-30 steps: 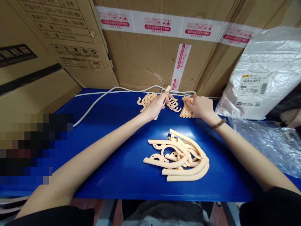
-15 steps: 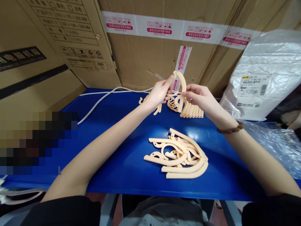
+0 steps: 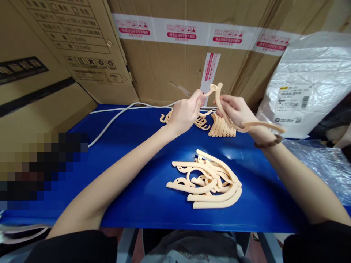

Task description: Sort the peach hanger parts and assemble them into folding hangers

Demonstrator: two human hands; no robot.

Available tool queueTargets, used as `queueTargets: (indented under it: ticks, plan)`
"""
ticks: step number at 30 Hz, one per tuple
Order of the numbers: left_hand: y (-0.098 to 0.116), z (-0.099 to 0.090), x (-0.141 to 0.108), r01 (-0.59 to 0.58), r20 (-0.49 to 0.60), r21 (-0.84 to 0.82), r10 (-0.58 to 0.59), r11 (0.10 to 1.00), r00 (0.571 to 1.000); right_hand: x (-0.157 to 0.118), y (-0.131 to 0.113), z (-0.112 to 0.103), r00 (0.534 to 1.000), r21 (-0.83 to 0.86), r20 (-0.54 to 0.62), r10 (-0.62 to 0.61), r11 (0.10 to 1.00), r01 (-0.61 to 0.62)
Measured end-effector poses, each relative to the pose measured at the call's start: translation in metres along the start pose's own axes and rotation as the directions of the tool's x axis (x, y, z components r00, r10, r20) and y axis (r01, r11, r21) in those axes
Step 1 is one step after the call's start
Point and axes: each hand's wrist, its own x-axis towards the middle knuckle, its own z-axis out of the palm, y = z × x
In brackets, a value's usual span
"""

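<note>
Above the back of the blue table, both of my hands are on pale beige plastic folding hanger parts. My left hand pinches a hook, whose round end meets or overlaps the top of a hanger arm. Around that arm the fingers of my right hand are closed. A second arm piece stretches right, across my right wrist. Whether the hook is fixed to the arm, I cannot tell. Below my hands lies a pile of folded hangers, arms and hooks overlapping.
Behind my hands, a row of loose hanger arms lies beside several loose hooks. A white cable runs along the back. Cardboard boxes wall the rear and left. A white plastic parcel and clear wrap are at the right.
The held piece has turned and opened out, with one arm now reaching right over my right wrist. The hook in my left hand now shows at the arm's top end. The front pile is unchanged.
</note>
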Motion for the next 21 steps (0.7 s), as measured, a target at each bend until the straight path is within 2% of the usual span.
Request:
queueTargets:
  ticks: [1,2,3,5,6,7,8,12,21]
  plan:
    - [-0.001,0.001,0.001,0.066,0.018,0.003,-0.066,0.998,0.998,0.001,0.001,0.0,0.999,0.138,0.005,0.05,0.989,-0.05]
    - [-0.002,0.001,0.002,0.18,0.071,-0.019,-0.178,0.983,0.981,0.002,0.001,-0.001,0.994,0.25,-0.001,0.11,0.963,-0.106]
    - [-0.004,0.002,0.004,0.322,0.161,-0.048,-0.311,0.945,0.937,0.003,0.001,-0.003,0.985,0.33,-0.013,0.171,0.931,-0.157]
    - [-0.009,0.003,0.007,0.575,0.382,-0.061,-0.513,0.816,0.769,0.004,0.002,-0.005,0.96,0.419,-0.038,0.279,0.876,-0.238]
    - [-0.012,0.004,0.007,0.647,0.468,-0.042,-0.557,0.761,0.686,0.005,0.002,-0.006,0.947,0.444,-0.041,0.319,0.855,-0.269]
    - [-0.016,0.006,0.006,0.681,0.523,-0.02,-0.573,0.732,0.631,0.005,0.003,-0.006,0.937,0.458,-0.04,0.347,0.839,-0.292]
    - [-0.02,0.008,0.004,0.688,0.55,-0.002,-0.574,0.726,0.607,0.006,0.003,-0.006,0.931,0.465,-0.034,0.364,0.83,-0.308]
    - [-0.03,0.019,-0.006,0.681,0.549,0.061,-0.594,0.73,0.588,0.006,0.003,-0.005,0.932,0.468,-0.021,0.363,0.827,-0.311]
    - [-0.035,0.028,-0.014,0.625,0.499,0.172,-0.615,0.761,0.611,0.002,-0.008,-0.002,0.954,0.397,-0.047,0.297,0.882,-0.255]
